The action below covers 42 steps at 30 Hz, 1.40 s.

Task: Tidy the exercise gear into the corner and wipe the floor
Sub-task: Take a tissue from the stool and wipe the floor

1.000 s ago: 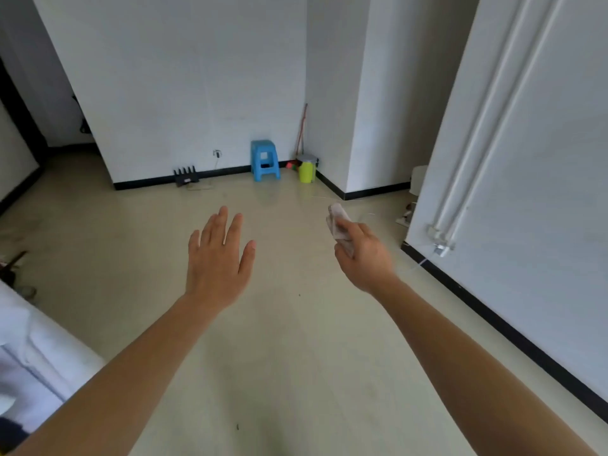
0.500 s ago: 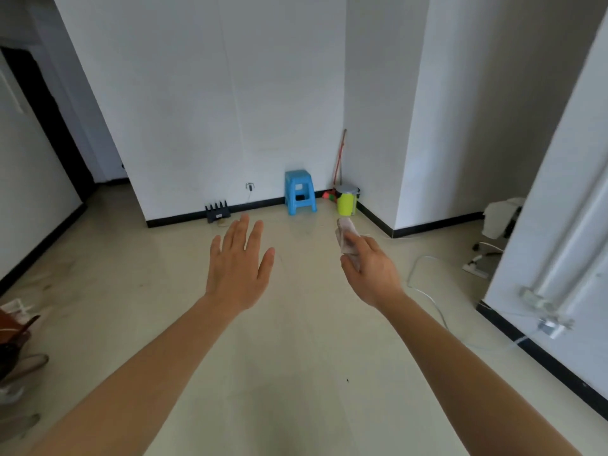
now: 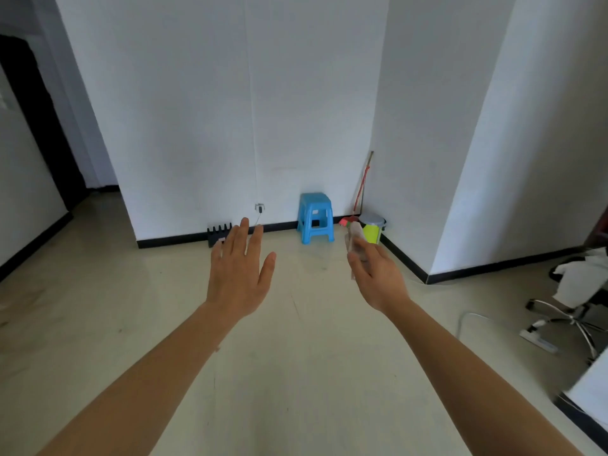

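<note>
Two bare forearms reach forward over the pale floor (image 3: 296,383). The left hand (image 3: 240,274) is spread flat, palm down, fingers straight and slightly apart, holding nothing. The right hand (image 3: 378,279) has its thumb and fingers closed round a pale crumpled wipe (image 3: 354,238), which sticks out above the fingers; whether it is cloth or paper cannot be told. At the right edge, a swivel chair (image 3: 574,315) with a chrome base stands draped in white fabric (image 3: 579,278), with a white power strip (image 3: 539,340) lying on the floor just beside the base and a thin white cable (image 3: 465,319) looping near it. Along the far wall, from left to right: a black comb-toothed rack (image 3: 217,232), a wall socket (image 3: 260,208) with a plug in it, a blue plastic stool (image 3: 315,216), and, in the corner, a red-handled broom (image 3: 362,189) leaning beside a yellow-green bin (image 3: 373,233) with a grey lid. A dark doorway (image 3: 29,126) opens at far left.
</note>
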Available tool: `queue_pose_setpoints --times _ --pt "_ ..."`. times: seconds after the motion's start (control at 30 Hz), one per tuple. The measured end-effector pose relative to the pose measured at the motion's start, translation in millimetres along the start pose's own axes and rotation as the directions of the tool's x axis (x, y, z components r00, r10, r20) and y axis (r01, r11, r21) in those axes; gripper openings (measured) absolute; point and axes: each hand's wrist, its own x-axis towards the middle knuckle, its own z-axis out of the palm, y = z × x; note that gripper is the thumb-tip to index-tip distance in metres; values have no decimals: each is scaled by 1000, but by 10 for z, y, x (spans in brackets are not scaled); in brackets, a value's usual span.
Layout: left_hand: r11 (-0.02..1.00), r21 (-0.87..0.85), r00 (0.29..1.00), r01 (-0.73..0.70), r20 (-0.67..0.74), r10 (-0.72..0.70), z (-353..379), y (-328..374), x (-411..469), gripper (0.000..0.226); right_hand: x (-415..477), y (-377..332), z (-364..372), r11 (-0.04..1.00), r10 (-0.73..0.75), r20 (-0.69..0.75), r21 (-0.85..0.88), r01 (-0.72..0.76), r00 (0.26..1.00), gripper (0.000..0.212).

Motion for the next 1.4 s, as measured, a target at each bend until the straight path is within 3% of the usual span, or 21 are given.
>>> queue_pose_setpoints --times 0.17,0.37,0.57,0.8,1.03,1.4 --pt "993 -53 995 -104 -6 104 630 -279 1526 65 1286 235 340 997 69 -81 40 -66 994 47" --pt "981 -90 985 -171 -4 172 1882 -438 3137 66 2880 873 1008 997 73 -160 17 -71 984 46" --pt "978 -87 982 -187 23 190 2881 -591 4949 72 4822 1521 1600 994 113 -127 20 -111 985 44" --pt "987 -56 989 -150 -12 149 3751 -1216 6733 61 6958 1613 2335 975 172 -99 159 -155 980 41" --pt "987 -89 990 -134 25 137 5102 -1986 8511 62 8850 1974 3476 988 134 -88 86 -126 987 40" --pt "950 -70 934 -305 176 312 6714 -2301 11292 63 11320 2908 4149 950 308 -170 9 -311 936 41"
